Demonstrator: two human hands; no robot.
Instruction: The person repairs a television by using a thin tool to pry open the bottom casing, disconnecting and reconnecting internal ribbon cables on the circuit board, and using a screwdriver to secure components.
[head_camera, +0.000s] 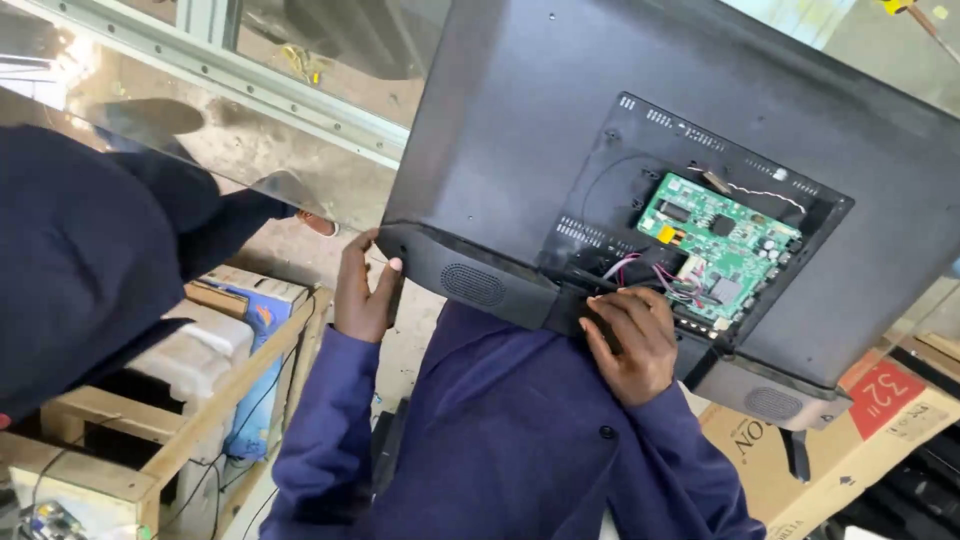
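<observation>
Black plastic fills our view: the television (560, 130) lies back-up, its open rear bay holding a green circuit board (718, 245) (wires beside it). Our left hand (364, 290) grips its lower corner; our right hand (630, 340) clasps its bottom edge.

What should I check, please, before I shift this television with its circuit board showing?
1. Left hand gripping the television at its lower corner: ok.
2. Right hand holding the lower edge firmly: cannot tell; it lies at the rim of the opening.
3. Loose wires clear of that hand: not ok; they run right beside it.
4. Green circuit board covered: not ok; exposed.
5. Room on the left: not ok; a person's dark sleeve is close.
6. Television free of the cardboard box: cannot tell.
</observation>
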